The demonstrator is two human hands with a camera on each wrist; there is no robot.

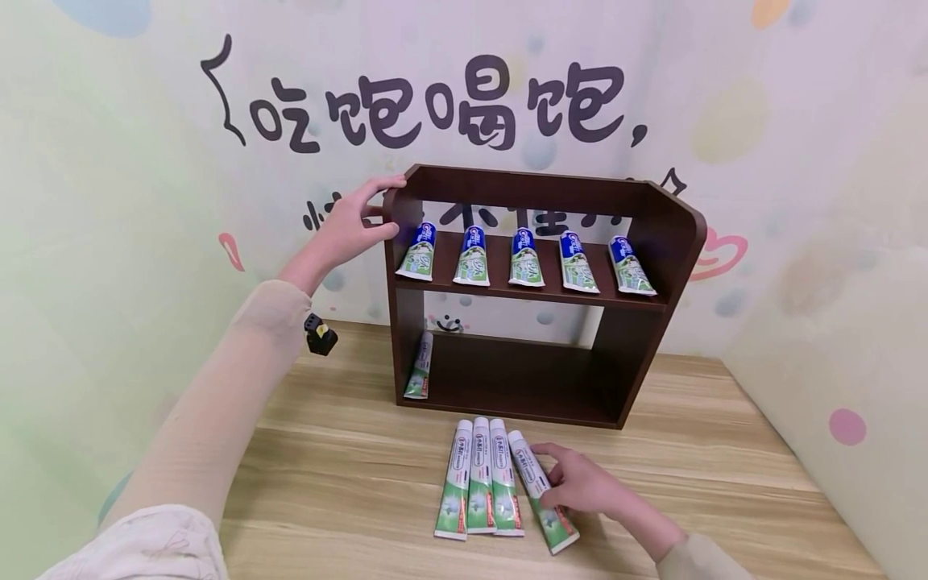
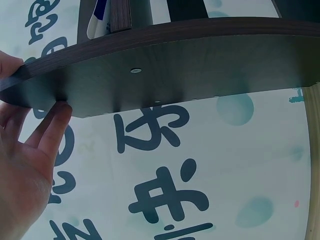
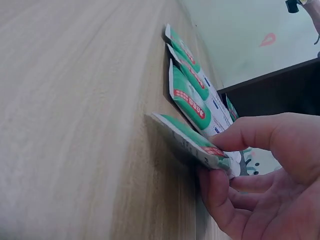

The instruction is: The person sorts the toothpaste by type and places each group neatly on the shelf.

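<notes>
My right hand (image 1: 583,483) pinches a white and green toothpaste tube (image 1: 528,467) between thumb and fingers. In the right wrist view, that tube (image 3: 187,142) is tilted, one side edge raised off the table. Left of it lie three similar tubes (image 1: 480,483) side by side, caps toward the shelf. My left hand (image 1: 350,225) holds the upper left side of a dark brown two-tier shelf (image 1: 522,296). In the left wrist view, the fingers (image 2: 56,131) press the panel's outer face; the thumb lies across its edge.
Several blue and green toothpaste tubes (image 1: 525,258) stand spaced in a row on the upper tier. A white and green tube (image 1: 419,369) leans at the left of the lower tier. A small black object (image 1: 320,335) appears beside the left forearm. Printed walls enclose the wooden table (image 1: 326,483).
</notes>
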